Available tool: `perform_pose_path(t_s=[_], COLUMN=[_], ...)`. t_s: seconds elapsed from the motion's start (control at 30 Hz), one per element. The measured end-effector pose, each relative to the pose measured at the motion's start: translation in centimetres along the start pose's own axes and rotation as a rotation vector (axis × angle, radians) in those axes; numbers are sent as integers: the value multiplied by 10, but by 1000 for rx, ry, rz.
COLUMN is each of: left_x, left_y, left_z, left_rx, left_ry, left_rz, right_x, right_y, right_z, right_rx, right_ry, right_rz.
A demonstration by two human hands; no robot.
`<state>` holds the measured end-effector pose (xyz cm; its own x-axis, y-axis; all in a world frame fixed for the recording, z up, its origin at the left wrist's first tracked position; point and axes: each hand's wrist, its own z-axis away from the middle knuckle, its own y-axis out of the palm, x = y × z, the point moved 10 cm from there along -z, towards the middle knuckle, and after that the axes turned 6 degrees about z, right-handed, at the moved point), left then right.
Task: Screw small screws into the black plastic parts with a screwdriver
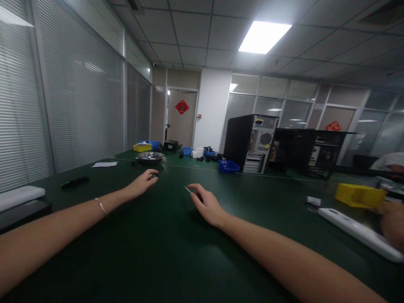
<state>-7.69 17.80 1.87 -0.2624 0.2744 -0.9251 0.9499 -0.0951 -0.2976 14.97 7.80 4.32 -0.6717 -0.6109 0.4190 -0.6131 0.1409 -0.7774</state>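
Observation:
My left hand [144, 184] reaches over the green table, with a bracelet [101, 206] on its wrist. Its thumb and fingers are apart, and I see nothing held between them. Just beyond it stands a round metal bowl [150, 158]. My right hand [206, 204] is lower and to the right, its thumb and index finger curled around a thin, pale, rod-like piece [187, 189]. Only a short length of that piece sticks out to the left, too small to name.
Dark computer towers [235, 141] stand at the back right, beside a blue bin [229, 166]. A yellow bin [360, 195], a long white device [360, 233] and another person's blurred hand [393, 223] are at right. White paper [104, 164] and a dark tool [75, 182] lie at left.

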Motion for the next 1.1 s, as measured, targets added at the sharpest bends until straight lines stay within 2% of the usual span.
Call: perform_pose_path(t_s=[0.1, 0.17, 0.23, 0.4, 0.77, 1.1], left_x=[-35, -55, -66, -71, -73, -79], left_y=[60, 82, 92, 90, 86, 91], left_z=[29, 46, 56, 60, 63, 68], left_rx=[243, 322, 353, 322, 258, 274], left_ry=[152, 232, 261, 257, 343, 403], left_rz=[-17, -15, -12, -2, -151, -246], right_x=[4, 11, 20, 28, 18, 21], right_y=[-1, -2, -3, -1, 2, 4], right_z=[-1, 0, 2, 5, 3, 4], right_rx=[-8, -24, -40, -18, -29, 28], right_ry=[-66, -134, -202, -245, -190, -199], right_rz=[-5, -2, -1, 63, 115, 87])
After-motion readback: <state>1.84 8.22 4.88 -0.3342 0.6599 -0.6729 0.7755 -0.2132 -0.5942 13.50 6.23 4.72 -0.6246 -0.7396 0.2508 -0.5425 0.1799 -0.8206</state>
